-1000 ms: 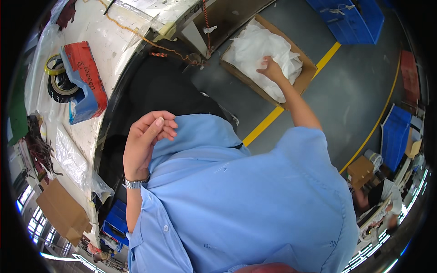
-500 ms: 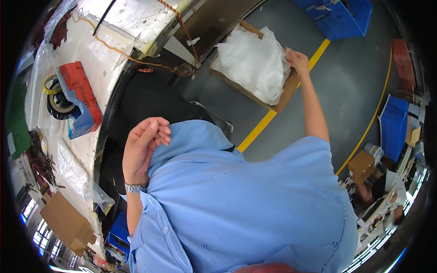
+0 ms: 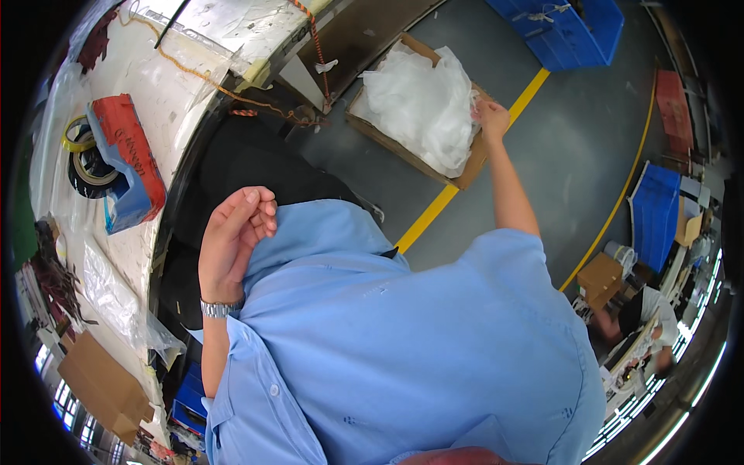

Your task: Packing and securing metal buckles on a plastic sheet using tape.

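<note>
My right hand [image 3: 494, 120] reaches out to the right edge of an open cardboard box [image 3: 465, 180] on the floor. Its fingers are closed on a small piece of clear plastic [image 3: 474, 105] with a pinkish tint; what exactly it is cannot be made out. Heaped inside the box are thin white translucent bags [image 3: 422, 101]. Over my lap, apart from the worktable, my left hand [image 3: 236, 240] is raised with its fingers curled in and the thumb against them. Nothing shows in it. A metal watch [image 3: 220, 309] circles that wrist.
The white worktable [image 3: 182, 101] on the left bears a red and blue carton [image 3: 136, 163], tape rolls [image 3: 93, 167] and plastic film [image 3: 112, 283]. An orange cord [image 3: 318, 46] hangs off its edge. Blue bins [image 3: 570, 39] stand on the floor. Another person [image 3: 651, 318] is at far right.
My right hand has moved slightly inward over the box edge with the clear plastic. My left hand stays curled. The whole view has shifted a little left.
</note>
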Tool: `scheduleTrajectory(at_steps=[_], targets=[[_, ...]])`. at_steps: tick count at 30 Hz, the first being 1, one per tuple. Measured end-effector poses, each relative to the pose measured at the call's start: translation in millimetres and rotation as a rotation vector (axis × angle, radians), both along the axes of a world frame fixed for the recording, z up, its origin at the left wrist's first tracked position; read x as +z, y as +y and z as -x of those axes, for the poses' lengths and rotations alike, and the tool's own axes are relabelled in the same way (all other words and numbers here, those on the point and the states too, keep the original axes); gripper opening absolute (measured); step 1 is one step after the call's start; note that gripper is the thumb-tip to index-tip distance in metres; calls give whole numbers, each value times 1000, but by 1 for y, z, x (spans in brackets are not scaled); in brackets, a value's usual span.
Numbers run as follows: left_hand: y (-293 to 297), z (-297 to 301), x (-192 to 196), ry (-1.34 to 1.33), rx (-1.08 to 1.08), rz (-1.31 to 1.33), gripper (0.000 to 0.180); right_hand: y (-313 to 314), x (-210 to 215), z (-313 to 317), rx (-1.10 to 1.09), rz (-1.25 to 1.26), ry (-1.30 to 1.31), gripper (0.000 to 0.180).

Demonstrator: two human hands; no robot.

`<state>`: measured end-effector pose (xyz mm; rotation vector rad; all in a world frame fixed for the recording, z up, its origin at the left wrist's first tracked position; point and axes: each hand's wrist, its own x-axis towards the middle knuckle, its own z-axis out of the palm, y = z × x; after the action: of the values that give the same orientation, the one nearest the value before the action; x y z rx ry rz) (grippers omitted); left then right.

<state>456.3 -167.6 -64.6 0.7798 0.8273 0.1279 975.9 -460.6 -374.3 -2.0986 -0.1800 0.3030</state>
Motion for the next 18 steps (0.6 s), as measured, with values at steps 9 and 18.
scheduleTrajectory(at_steps=[9, 18], targets=[[-7, -12, 8, -21, 29, -12, 27, 13, 28, 33, -152, -322, 159, 16], [-13, -25, 11, -20, -8, -8, 25, 54, 121, 60, 90, 129, -606, 46]])
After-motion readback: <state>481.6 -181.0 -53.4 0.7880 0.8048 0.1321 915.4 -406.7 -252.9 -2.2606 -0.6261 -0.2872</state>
